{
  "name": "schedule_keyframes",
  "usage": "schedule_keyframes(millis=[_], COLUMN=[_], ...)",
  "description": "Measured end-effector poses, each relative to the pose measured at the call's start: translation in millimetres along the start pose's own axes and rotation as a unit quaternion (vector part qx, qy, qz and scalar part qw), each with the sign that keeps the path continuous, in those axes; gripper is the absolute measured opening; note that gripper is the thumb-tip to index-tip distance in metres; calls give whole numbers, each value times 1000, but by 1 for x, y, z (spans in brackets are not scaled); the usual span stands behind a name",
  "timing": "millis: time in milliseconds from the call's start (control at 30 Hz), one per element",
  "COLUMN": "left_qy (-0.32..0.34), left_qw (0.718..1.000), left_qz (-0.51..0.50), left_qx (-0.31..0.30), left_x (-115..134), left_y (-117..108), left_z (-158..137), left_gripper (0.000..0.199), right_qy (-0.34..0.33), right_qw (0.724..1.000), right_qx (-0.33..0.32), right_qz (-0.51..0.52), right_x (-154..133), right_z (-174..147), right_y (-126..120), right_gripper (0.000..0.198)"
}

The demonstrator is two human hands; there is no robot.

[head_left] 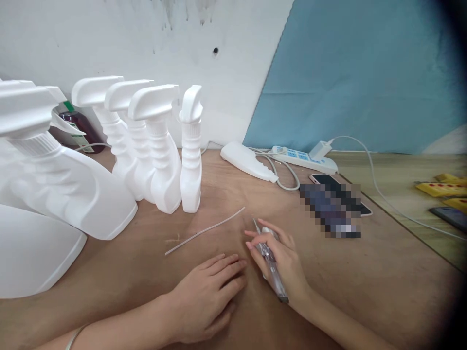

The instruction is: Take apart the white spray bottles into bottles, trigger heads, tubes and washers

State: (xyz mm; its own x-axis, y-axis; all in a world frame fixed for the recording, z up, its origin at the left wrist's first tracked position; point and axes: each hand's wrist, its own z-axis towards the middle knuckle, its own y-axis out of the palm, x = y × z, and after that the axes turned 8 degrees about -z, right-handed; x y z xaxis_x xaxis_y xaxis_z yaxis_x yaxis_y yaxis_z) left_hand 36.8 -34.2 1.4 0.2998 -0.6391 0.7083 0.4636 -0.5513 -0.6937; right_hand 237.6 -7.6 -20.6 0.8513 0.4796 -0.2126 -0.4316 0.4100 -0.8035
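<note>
Head cam: the right hand (286,260) has its fingers closed around a clear tool (272,272) with a thin metal tip, held a bit like a pen. The tip points away from the person, slightly left, and it's near the right end of a thin white tube (204,231) but not touching it. That tube lies loose at a slant on the brown desk (365,282). The left hand (207,296) is palm down, fingers mostly straight and close together, just on the near side of the tube. Can't tell what's under the palm. There's a band (75,335) on that wrist.

Further out, 4 white bottles (160,160) stand past the tube, the rightmost 1 turned narrow side on. More bottles (91,194) crowd the left edge, with a dark bottle (87,129) behind them. A white plastic piece (246,160) lies on the desk next to a looped cable (295,183). Then there's a power strip (330,166) with a charger (320,150) in it, and a phone (324,180) partly hidden by a pixelated patch. Blue cloth (357,73) hangs over the right of the wall (127,39).
</note>
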Motion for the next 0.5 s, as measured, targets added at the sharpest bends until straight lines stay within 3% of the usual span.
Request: schedule_keyframes(millis=[133,233,333,500], left_qy=[35,98,174,163], left_qw=[999,993,984,986], left_qz=[1,15,33,15], left_qx=[-33,-61,-20,-29], left_x=[5,1,-7,-15], left_y=[2,16,35,47], left_z=[-2,-5,-7,-7], left_gripper=[51,44,32,38], right_qy=[-39,-61,-95,-174], right_qw=[991,977,955,924], right_qx=[-2,-26,-47,-106], right_qz=[-127,-201,-279,-323], right_x=[20,27,26,8], right_z=[-7,-8,-4,7], right_y=[-13,-25,-33,-26], right_gripper=[5,9,16,14])
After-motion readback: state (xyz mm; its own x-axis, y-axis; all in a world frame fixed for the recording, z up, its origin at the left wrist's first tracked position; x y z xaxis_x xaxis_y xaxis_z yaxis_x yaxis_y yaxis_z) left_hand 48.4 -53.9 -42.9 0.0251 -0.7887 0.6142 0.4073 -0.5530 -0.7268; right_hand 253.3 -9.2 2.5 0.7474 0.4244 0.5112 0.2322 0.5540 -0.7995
